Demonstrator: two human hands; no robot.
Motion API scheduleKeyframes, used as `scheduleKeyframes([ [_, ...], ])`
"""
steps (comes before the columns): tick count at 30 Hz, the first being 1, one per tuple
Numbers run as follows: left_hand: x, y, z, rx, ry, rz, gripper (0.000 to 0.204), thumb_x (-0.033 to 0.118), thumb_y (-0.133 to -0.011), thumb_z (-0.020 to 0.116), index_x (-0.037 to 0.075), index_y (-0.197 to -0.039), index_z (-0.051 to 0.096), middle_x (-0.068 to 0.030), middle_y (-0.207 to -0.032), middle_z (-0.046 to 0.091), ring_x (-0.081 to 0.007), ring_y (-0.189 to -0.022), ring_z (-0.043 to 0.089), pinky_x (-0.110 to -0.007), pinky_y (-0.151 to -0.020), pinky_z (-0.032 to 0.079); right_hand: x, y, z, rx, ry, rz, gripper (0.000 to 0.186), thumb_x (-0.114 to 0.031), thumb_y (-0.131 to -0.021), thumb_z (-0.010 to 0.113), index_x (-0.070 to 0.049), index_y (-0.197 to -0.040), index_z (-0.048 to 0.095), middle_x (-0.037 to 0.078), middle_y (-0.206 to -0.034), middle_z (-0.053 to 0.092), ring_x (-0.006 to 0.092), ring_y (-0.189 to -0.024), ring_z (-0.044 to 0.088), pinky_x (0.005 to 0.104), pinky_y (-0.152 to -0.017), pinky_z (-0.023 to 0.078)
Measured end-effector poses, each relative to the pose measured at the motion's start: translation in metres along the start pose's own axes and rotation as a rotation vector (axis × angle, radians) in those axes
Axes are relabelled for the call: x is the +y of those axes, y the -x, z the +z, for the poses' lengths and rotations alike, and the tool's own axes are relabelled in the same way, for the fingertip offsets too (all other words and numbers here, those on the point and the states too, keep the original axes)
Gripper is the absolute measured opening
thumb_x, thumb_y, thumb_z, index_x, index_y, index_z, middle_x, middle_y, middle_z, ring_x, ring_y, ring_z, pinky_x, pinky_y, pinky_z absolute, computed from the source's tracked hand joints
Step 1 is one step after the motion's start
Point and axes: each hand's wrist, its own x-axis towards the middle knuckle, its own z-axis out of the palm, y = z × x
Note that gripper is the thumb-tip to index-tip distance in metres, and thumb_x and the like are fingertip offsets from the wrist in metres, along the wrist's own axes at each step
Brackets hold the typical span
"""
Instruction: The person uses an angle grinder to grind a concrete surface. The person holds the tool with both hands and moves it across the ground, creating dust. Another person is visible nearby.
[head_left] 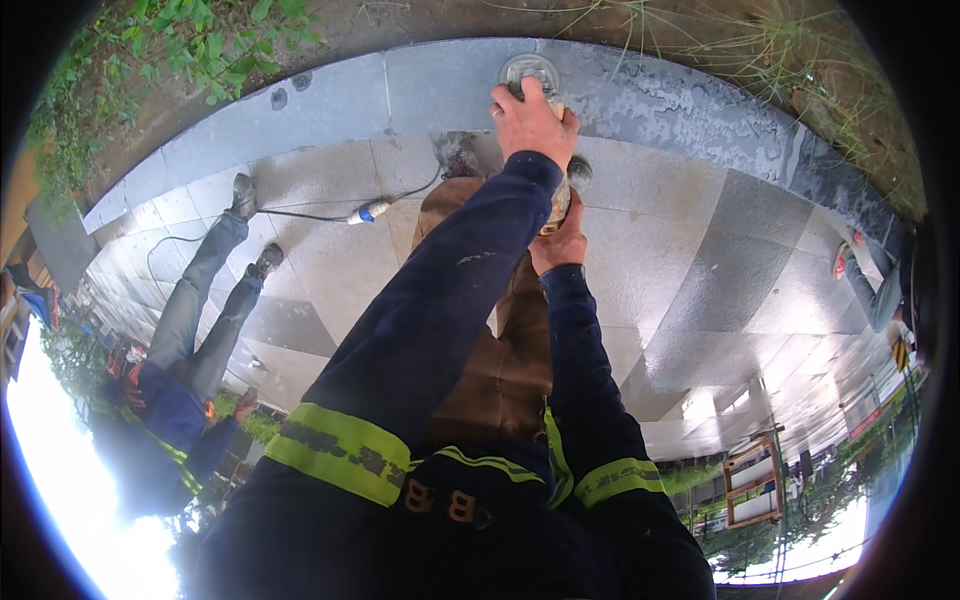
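With both hands I hold an angle grinder (531, 68), its round head lying over the grey stone curb (450, 95). My left hand (533, 122) is closed over the front of the tool, just behind the round head. Closer to me, my right hand (562, 240) wraps the rear of the body, where some yellow casing shows between the fingers. My left forearm hides much of the tool's middle. The disc's underside is out of sight. Pale, patchy marks cover the curb to the right of the tool.
A dark power cord with a blue-and-white connector (369, 211) crosses the wet paving (640, 250) on the left. A person (190, 340) stands at left, another (875, 285) at far right. Leafy plants (200, 45) and dry grass (760, 50) border the curb's far side.
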Motion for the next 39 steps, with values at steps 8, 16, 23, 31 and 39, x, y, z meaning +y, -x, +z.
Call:
scheduleKeyframes([
  [8,-0.002,0.000,-0.003,0.050,0.017,0.056,0.055,0.026,-0.072,0.077,0.004,-0.112,0.046,-0.0261,-0.116,0.041,-0.0504,-0.102,0.053,-0.053,-0.081,0.051,0.006,0.000,0.005,0.015,-0.050,0.029,0.083,-0.008,-0.071,0.069,-0.019,-0.144,0.030,0.023,-0.118,0.064,0.0433,-0.107,0.061,0.0455,-0.090,0.051],
  [16,-0.001,0.005,-0.003,0.003,-0.020,-0.014,0.055,0.027,-0.072,0.077,0.005,-0.111,0.045,-0.0262,-0.115,0.042,-0.0514,-0.102,0.052,-0.055,-0.081,0.050,0.011,0.004,0.003,0.009,-0.058,0.019,0.082,-0.007,-0.071,0.067,-0.020,-0.144,0.030,0.022,-0.114,0.065,0.0436,-0.105,0.062,0.0454,-0.090,0.052],
  [23,-0.002,0.007,-0.015,-0.055,-0.032,-0.054,0.050,0.024,-0.075,0.077,0.005,-0.108,0.045,-0.0262,-0.116,0.039,-0.0501,-0.109,0.047,-0.054,-0.079,0.053,0.009,0.010,0.008,0.000,-0.029,-0.016,0.081,-0.004,-0.071,0.064,-0.021,-0.143,0.030,0.022,-0.107,0.067,0.0466,-0.101,0.062,0.0494,-0.087,0.052],
  [31,0.004,-0.004,-0.010,-0.028,-0.001,-0.006,0.051,0.021,-0.073,0.076,0.004,-0.110,0.046,-0.0269,-0.115,0.040,-0.0501,-0.108,0.049,-0.053,-0.079,0.054,0.003,-0.001,0.007,0.008,-0.051,0.035,0.085,-0.003,-0.067,0.064,-0.019,-0.144,0.031,0.020,-0.120,0.063,0.0416,-0.114,0.058,0.0449,-0.095,0.048],
  [39,0.003,-0.004,-0.012,0.027,0.004,0.067,0.051,0.022,-0.074,0.076,0.005,-0.111,0.046,-0.0269,-0.116,0.041,-0.0501,-0.105,0.051,-0.052,-0.078,0.054,0.001,0.001,0.011,0.009,-0.064,0.055,0.085,-0.004,-0.067,0.064,-0.019,-0.144,0.030,0.021,-0.114,0.065,0.0441,-0.107,0.061,0.0457,-0.091,0.051],
])
